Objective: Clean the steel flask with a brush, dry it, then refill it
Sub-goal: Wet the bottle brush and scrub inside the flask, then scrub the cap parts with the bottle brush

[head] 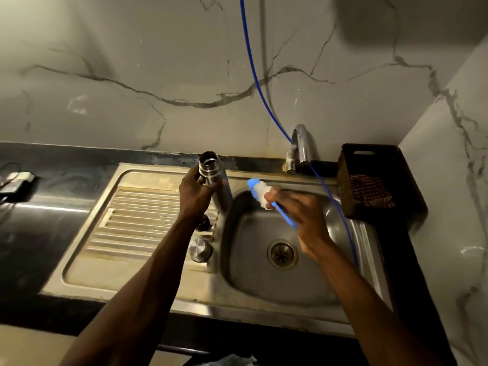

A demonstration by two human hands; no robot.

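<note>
The left hand (pixel 196 192) is wrapped around the upper part of the steel flask (pixel 215 184), fingers curled on its body just under the threaded neck. The flask is open-mouthed and tilted a bit, held up over the ridge between the sink (pixel 277 281) bowl and the ribbed drainboard (pixel 137 220). Its mouth points up toward the back wall.

The right hand (pixel 298 212) pinches the blue handle of the brush (pixel 260 191), with the white bristle head sticking out to the upper left. The brush tip is near the flask but not touching it, there's a small gap between them. The hand looks a bit blurry, so I can't tell exactly how the fingers sit.

Below the hands the sink bowl is open room, with the drain (pixel 282 253) right in the middle of it. On the drainboard, close to the bowl's left edge, sits a round steel cap (pixel 200 249), and a second dark cap-ish thing (pixel 203 223) is just behind it, partly hidden by the left wrist.

The tap (pixel 301 146) stands at the sink's back rim, to the right of the flask. A thin blue hose (pixel 250 54) runs down the wall past the tap and over the bowl's right edge. A dark basket (pixel 375 180) sits on the table (pixel 47 220) right of the sink, snug to the corner. Far left of the sink there's some small dark gadget (pixel 17 182) on the table.
</note>
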